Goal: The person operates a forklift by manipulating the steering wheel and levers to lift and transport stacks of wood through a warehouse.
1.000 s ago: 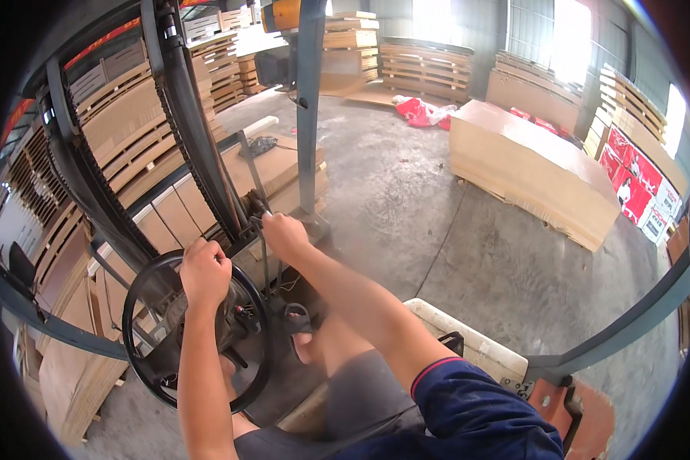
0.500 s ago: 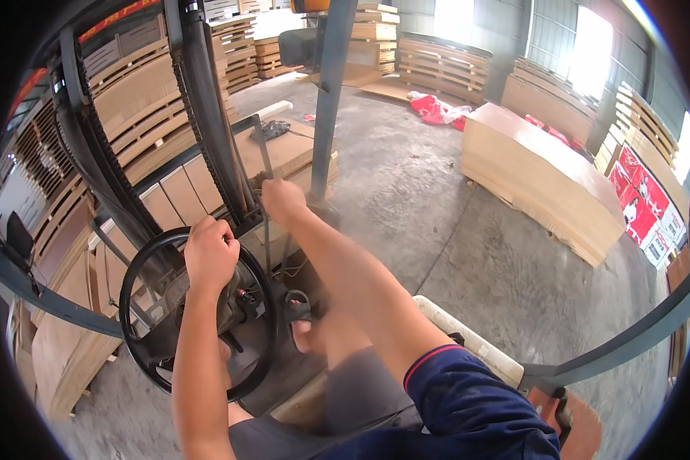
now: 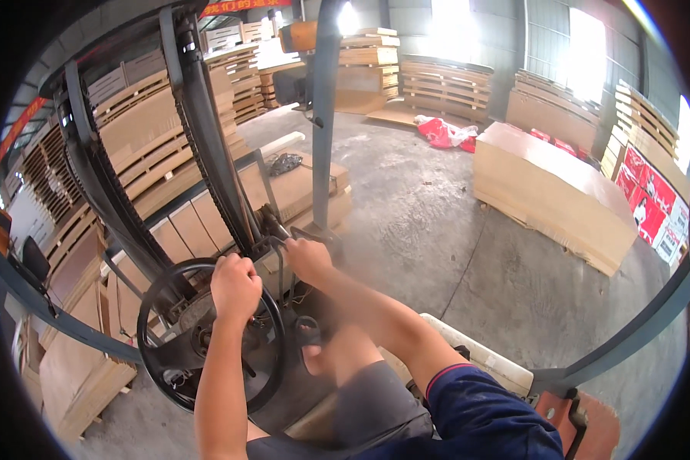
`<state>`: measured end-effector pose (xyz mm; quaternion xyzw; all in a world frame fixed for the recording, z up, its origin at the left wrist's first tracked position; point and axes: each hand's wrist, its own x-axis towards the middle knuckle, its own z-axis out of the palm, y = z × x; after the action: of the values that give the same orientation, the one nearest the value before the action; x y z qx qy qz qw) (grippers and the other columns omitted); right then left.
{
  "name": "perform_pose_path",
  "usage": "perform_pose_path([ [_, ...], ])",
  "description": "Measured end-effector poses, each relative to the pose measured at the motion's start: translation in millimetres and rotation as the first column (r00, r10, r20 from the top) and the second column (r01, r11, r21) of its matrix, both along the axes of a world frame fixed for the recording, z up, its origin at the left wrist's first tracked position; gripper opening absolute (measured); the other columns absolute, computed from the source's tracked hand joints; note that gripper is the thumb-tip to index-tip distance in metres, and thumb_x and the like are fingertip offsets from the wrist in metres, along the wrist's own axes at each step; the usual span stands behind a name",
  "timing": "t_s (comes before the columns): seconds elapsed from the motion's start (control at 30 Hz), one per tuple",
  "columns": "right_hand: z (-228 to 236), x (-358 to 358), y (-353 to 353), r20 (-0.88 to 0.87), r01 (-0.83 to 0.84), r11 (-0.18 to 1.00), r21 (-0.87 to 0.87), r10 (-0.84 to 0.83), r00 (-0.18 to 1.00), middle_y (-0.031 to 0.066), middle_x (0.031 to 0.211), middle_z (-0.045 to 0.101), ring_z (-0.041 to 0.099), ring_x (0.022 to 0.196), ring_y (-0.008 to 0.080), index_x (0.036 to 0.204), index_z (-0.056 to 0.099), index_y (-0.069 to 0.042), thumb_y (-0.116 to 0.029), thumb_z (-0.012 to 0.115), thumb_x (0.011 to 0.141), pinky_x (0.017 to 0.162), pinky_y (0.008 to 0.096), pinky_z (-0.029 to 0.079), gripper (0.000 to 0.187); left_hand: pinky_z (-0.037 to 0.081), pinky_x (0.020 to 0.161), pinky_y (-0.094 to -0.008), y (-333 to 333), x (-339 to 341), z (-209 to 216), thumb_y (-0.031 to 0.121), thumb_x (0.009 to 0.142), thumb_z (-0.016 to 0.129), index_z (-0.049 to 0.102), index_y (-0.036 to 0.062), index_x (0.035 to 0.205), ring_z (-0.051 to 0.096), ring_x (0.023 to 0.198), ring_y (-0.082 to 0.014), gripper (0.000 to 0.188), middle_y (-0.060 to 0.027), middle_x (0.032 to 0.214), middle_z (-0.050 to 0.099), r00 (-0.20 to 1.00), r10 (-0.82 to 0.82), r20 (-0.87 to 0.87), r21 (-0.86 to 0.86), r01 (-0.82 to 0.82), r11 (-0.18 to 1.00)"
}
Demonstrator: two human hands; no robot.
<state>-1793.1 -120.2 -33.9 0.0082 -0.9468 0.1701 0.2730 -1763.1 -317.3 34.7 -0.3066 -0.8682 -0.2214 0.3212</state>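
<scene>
My left hand (image 3: 236,287) is closed over the upper right part of the black steering wheel (image 3: 144,330) of a forklift. To the right of the wheel, my right hand (image 3: 308,261) is curled around the top of a control lever (image 3: 277,244), which is partly hidden by the fingers. Ahead of both hands stands the dark lift mast (image 3: 199,130) with its chains. Beneath the wheel, a sandalled foot (image 3: 310,337) rests on the forklift floor.
Flat boards and cartons (image 3: 303,184) lie in front of the mast. At the right, a large board stack (image 3: 552,203) stands on the concrete floor, with red and white wrapping (image 3: 445,134) behind it. A grey cab post (image 3: 323,138) rises just beyond my right hand.
My right hand has come back toward me, nearer the wheel. My left hand stays on the wheel, shifted slightly to the right along its rim. The whole view has tilted upward.
</scene>
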Motion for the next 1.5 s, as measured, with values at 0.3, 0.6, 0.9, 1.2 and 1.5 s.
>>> perform_pose_path([
  [0.3,-18,14,10,-0.154,0.022,0.995,-0.098,-0.037,0.987,0.0143,0.085,0.067,0.068,0.076,0.0354,0.109,0.066,-0.012,-0.023,0.061,0.093,0.067,0.0469,0.056,0.020,0.044,0.067,-0.0434,-25,112,-40,0.009,0.064,0.070,0.055,0.0107,0.062,0.053,0.077,-0.0300,0.015,-0.0065,0.073,0.050,0.949,-0.304,0.077,-0.203,0.314,0.927],
  [0.6,-63,63,8,-0.102,0.020,0.992,-0.122,-0.033,0.994,0.0094,0.088,0.063,0.067,0.069,0.0337,0.130,0.062,-0.019,-0.030,0.060,0.097,0.059,0.0441,0.055,0.034,0.044,0.069,-0.0433,-147,171,-72,-0.003,0.059,0.059,0.054,0.0043,0.067,0.053,0.077,-0.0335,0.011,-0.0107,0.075,0.052,0.999,0.024,0.029,0.001,-0.024,1.000],
  [0.9,-73,43,3,-0.261,0.048,0.989,-0.142,-0.085,0.962,0.0082,0.080,0.061,0.065,0.064,0.0290,0.126,0.064,-0.015,-0.024,0.062,0.094,0.056,0.0398,0.055,0.034,0.040,0.069,-0.0453,-193,130,-62,-0.003,0.069,0.056,0.048,0.0021,0.071,0.047,0.077,-0.0354,0.009,-0.0130,0.077,0.044,0.958,0.288,-0.006,0.047,-0.288,0.957],
  [1.2,-82,51,6,-0.107,0.036,0.963,-0.266,-0.067,0.992,0.0088,0.093,0.062,0.066,0.078,0.0329,0.133,0.060,-0.022,-0.028,0.062,0.097,0.067,0.0444,0.054,0.037,0.040,0.062,-0.0440,-187,129,-82,-0.003,0.072,0.055,0.053,0.0016,0.080,0.048,0.070,-0.0344,0.010,-0.0136,0.078,0.050,0.952,0.136,-0.273,0.095,-0.114,0.989],
  [1.5,-58,66,-4,-0.165,0.049,0.970,-0.238,-0.090,0.982,0.0089,0.087,0.062,0.066,0.067,0.0329,0.128,0.064,-0.018,-0.024,0.065,0.092,0.060,0.0421,0.055,0.037,0.044,0.063,-0.0433,-190,133,-75,-0.003,0.069,0.056,0.057,0.0007,0.081,0.053,0.070,-0.0350,0.013,-0.0139,0.079,0.056,0.956,0.081,-0.280,0.117,-0.050,0.992],
])
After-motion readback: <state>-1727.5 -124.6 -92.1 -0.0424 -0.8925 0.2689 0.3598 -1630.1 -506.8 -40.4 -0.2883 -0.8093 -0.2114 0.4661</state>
